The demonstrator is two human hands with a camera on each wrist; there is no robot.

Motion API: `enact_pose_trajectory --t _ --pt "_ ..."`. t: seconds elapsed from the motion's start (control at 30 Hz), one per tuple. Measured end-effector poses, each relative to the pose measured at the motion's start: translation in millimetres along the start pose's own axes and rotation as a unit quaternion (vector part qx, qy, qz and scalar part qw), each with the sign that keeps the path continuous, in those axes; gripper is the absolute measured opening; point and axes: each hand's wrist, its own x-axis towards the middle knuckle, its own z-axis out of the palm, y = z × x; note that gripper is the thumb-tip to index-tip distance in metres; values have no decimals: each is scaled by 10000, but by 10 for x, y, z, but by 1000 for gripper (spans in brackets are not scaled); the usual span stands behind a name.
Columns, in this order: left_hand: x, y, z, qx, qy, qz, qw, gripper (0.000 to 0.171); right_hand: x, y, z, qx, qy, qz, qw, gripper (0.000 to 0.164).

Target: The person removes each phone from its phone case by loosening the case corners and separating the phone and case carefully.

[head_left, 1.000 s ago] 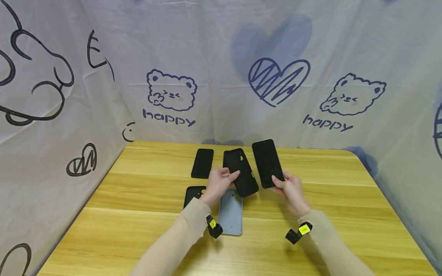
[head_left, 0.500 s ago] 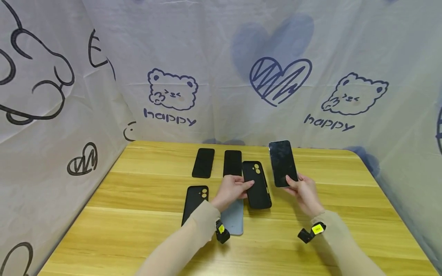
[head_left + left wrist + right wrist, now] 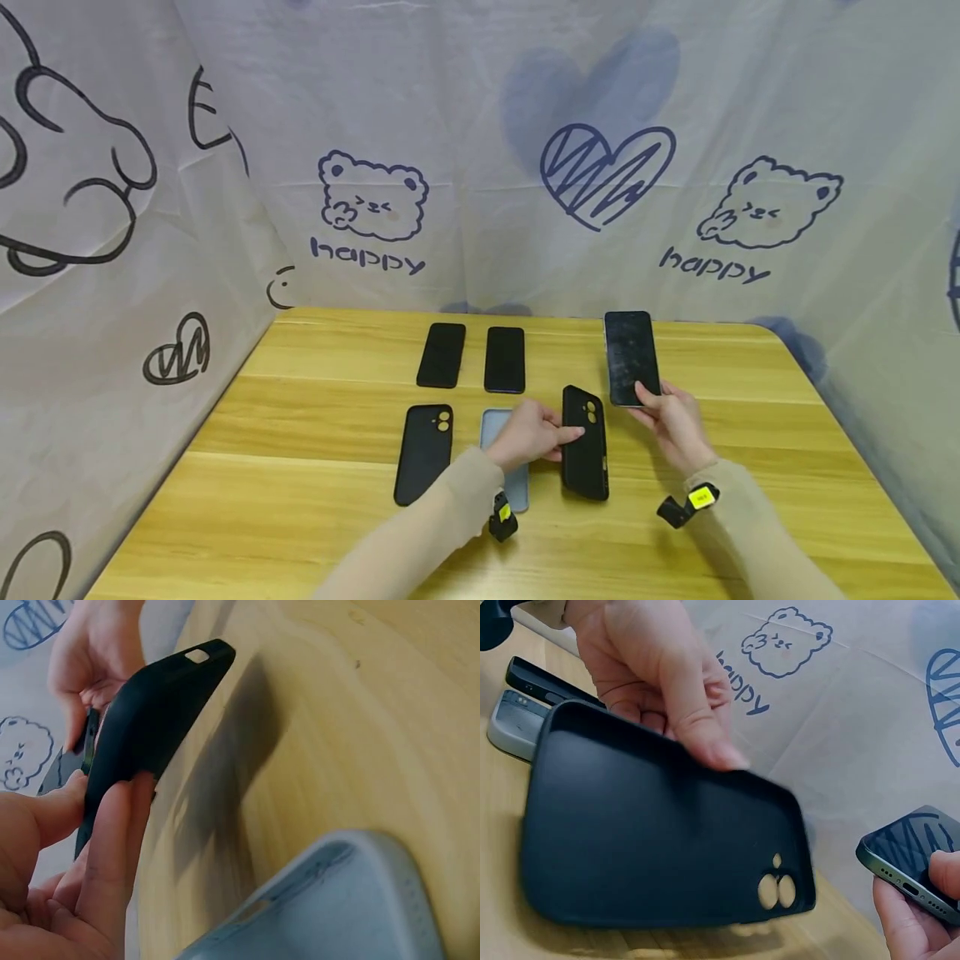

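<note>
My left hand (image 3: 531, 433) pinches a black phone case (image 3: 584, 454) by its left edge, thumb on the inner side. The case is tilted just above the table, its camera cutouts at the far end; the right wrist view shows the hollow inside of the case (image 3: 660, 832). To the right, my right hand (image 3: 675, 421) grips a dark-screened phone (image 3: 631, 354) at its near end, thumb over the screen. Phone and case are apart. Under my left wrist lies a light blue phone case (image 3: 517, 487), partly hidden by the hand and sleeve.
Another black phone case (image 3: 422, 454) lies on the wooden table (image 3: 300, 433) at the left. Behind the cases lie two phones, one on the left (image 3: 442, 355) and one in the middle (image 3: 505, 359). A printed cloth (image 3: 487, 250) hangs beyond the table's far edge.
Both hands have moved to the right, the left also nearer to the front. The black case has come away from over the middle phone and the blue case, and now stands steeper.
</note>
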Motion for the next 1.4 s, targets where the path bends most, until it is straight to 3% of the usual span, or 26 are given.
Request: enact_pose_trajectory --t 0.23,0.5,0.73,0.87,1.13,1.4 --pt "-18 -47 102 681 152 147 9975 56 9 16 26 -76 103 7 9999 47" --pt "-55 -96 164 1366 288 223 9900 60 4 34 39 -112 55 37 9999 42" --pt "-65 -128 178 1762 474 342 9826 48 21 65 60 -146 32 57 9999 36" --pt "-61 -128 183 1847 482 295 9812 45 44 72 78 -127 9 60 9999 36" --pt "-73 -110 160 1946 379 305 9797 40 152 53 136 -209 -26 302 9993 66" --pt "-97 -110 152 1817 249 202 9828 36 327 34 285 -312 -6 487 9983 65"
